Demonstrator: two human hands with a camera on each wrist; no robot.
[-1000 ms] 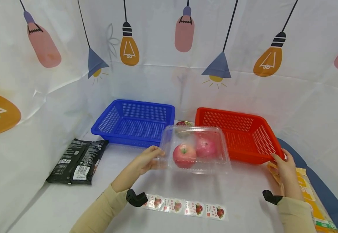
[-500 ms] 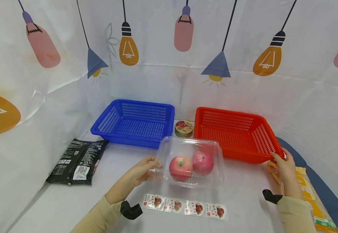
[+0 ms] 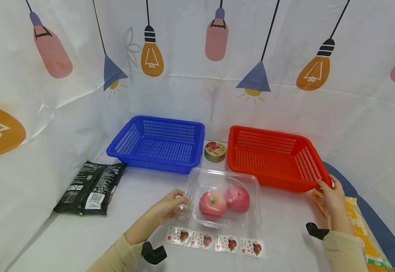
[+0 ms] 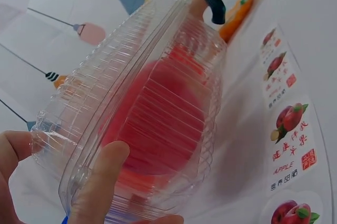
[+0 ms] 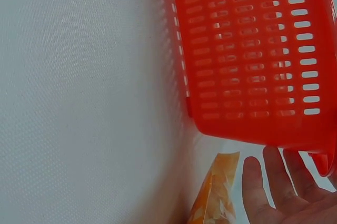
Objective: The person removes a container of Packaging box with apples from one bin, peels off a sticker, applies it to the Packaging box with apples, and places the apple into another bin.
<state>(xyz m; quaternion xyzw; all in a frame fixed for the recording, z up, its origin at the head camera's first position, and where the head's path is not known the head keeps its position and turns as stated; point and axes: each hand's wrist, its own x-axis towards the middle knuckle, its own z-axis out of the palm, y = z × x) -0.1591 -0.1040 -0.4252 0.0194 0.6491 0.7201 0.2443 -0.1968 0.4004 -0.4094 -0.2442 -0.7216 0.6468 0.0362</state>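
Pinching a clear rectangular plastic box [image 3: 211, 181] in the left hand [image 3: 168, 207], gripping a red perforated plastic basket [image 3: 265, 160] in the right hand [image 3: 334, 196]

At far left, on the white surface [image 3: 78, 241]: a glossy black packet [image 3: 90, 189] with white print and a barcode label, just beside a blue perforated plastic basket [image 3: 154, 147]. Next, pinches the left edge of the box between left thumb and fingers, thumb near the rim. Holds the box slightly tilted at the middle, in front of the gap between the baskets; cannot tell about contact with the surface below. Inside, side by side: two red apples [image 3: 212, 204]. Behind the box, between the baskets: a small round tin [image 3: 215, 152] with a fruit picture on top. Nearer the person: a flat strip of four white apple-print stickers [image 3: 216, 241]. Farther right, grips the near right corner of the red basket, digits to either side of the rim; cannot see the thumb clearly in the right wrist view. Below that hand and to the right: a yellow-and-white packet [image 3: 362, 226], then a blue-grey padded edge [image 3: 370, 209].
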